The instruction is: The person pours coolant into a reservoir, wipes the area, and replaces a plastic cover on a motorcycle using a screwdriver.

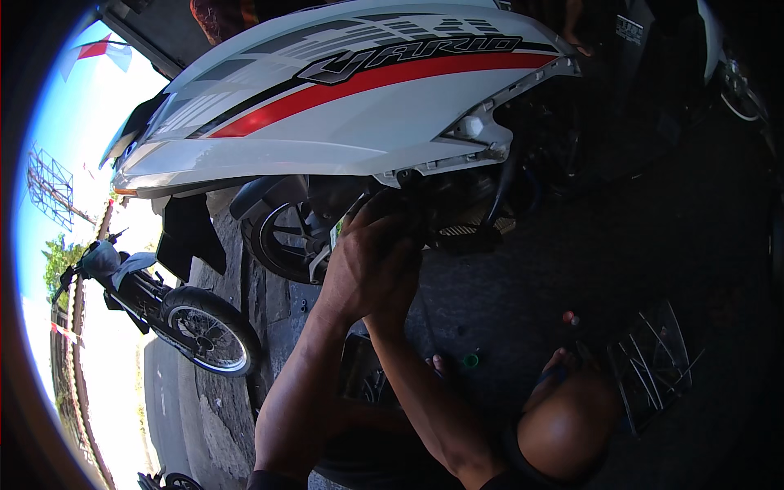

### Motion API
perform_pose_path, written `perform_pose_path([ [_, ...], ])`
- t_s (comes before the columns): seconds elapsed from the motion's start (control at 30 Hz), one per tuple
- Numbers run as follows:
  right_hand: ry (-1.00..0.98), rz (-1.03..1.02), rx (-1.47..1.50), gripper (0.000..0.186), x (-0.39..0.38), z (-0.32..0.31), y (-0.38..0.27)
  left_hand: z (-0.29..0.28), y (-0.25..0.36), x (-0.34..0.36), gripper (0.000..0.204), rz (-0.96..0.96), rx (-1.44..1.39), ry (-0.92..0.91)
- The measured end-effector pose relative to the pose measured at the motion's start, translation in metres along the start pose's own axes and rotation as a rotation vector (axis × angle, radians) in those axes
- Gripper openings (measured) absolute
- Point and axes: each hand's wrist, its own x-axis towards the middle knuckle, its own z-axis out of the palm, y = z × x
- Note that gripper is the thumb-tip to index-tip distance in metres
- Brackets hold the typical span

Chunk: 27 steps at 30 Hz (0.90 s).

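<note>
Two bare hands (359,265), grip indiscernible, risked knocking the white, red-striped scooter panel (384,118) at twelve o'clock if they slipped.

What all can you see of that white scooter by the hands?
The scooter, seen from the side, stretches across the top of the picture. Its glossy white panel, plastic by its look, carries grey graphics, dark lettering and a red stripe. Toward the right, a jagged lower edge shows bare tabs. A dark spoked wheel shows below; parts right of it sink into shadow. The left hand and right hand meet just under the panel; what they touch is hard to tell.
</note>
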Motion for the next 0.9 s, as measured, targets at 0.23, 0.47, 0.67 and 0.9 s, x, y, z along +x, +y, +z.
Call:
perform_pose_path([
  [0.23, 0.085, 0.081, 0.375, 0.054, 0.005, -0.007, -0.001, 0.000, -0.001, -0.001, 0.034, 0.008, 0.017, 0.006],
  [0.47, -0.039, -0.067, -0.348, 0.052, -0.017, 0.033, -0.014, 0.000, 0.003, 0.005, 0.035, 0.043, 0.029, 0.004],
  [0.67, 0.001, -0.065, -0.108, 0.054, -0.015, 0.013, -0.016, -0.003, -0.007, -0.007, 0.034, 0.007, 0.043, 0.008],
  [0.9, 0.109, -0.012, 0.034, 0.054, -0.018, 0.030, -0.017, -0.001, -0.006, -0.003, 0.034, 0.034, 0.046, -0.014],
])
